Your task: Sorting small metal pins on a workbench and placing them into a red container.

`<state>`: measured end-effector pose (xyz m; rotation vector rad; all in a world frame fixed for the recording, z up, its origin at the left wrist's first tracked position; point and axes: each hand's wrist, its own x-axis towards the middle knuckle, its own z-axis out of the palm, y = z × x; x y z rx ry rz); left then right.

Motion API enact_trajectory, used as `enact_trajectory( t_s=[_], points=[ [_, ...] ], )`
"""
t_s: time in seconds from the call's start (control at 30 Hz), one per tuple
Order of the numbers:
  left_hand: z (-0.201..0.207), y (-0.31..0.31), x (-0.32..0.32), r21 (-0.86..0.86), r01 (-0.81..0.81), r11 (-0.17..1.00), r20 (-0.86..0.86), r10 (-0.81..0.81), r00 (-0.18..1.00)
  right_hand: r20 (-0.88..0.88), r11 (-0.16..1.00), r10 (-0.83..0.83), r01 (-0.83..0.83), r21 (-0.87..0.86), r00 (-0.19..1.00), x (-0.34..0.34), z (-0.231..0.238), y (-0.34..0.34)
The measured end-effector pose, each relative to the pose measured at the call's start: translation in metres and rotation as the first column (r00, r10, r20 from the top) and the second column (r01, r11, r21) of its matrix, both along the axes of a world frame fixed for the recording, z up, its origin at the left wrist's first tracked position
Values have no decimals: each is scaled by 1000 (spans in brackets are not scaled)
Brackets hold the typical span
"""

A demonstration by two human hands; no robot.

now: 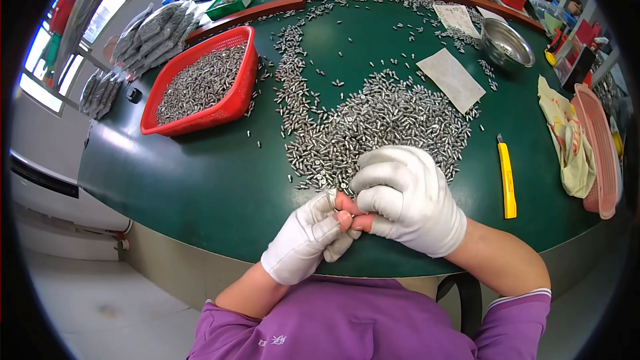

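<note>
My left hand (300,240) and my right hand (412,203) meet near the table's front edge, both in white gloves with some fingertips bare. Thumbs and fingertips are pinched together, right against left. Whatever sits between them is too small and too covered to make out. Just beyond the hands spreads a large heap of small silvery metal parts (393,117), short and rounded like little pins or fittings. The right hand's knuckles overlap the near side of this heap in the view.
A red plastic basket (249,77) full of similar parts stands at left, beside stacked filled bags (155,33). A yellow box cutter (507,180) lies at right. Beyond are a paper sheet (452,80), a metal bowl (508,43) and a pink basket (603,173) with a cloth (567,137).
</note>
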<state>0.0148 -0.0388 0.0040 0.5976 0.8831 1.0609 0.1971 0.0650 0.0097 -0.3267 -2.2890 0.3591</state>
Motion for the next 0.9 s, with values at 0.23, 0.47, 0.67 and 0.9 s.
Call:
enact_trajectory(
  t_s=[0.23, 0.47, 0.67, 0.9],
  points=[
    [-3, -2, -1, -99, -50, 994, 100, 60, 993, -65, 1000, 4, -5, -17, 998, 1, -2, 3],
    [-7, -1, -4, -57, -40, 998, 175, 50, 983, -35, 996, 36, -33, 81, 999, -1, 0, 5],
    [-9, -1, -6, -67, -19, 998, 212, 32, 977, -15, 995, -41, 42, 94, 999, 0, 0, 6],
    [-11, -1, -8, -38, -25, 999, 215, 32, 976, 93, 984, -163, 155, 88, 982, 0, -6, 12]
  ],
)
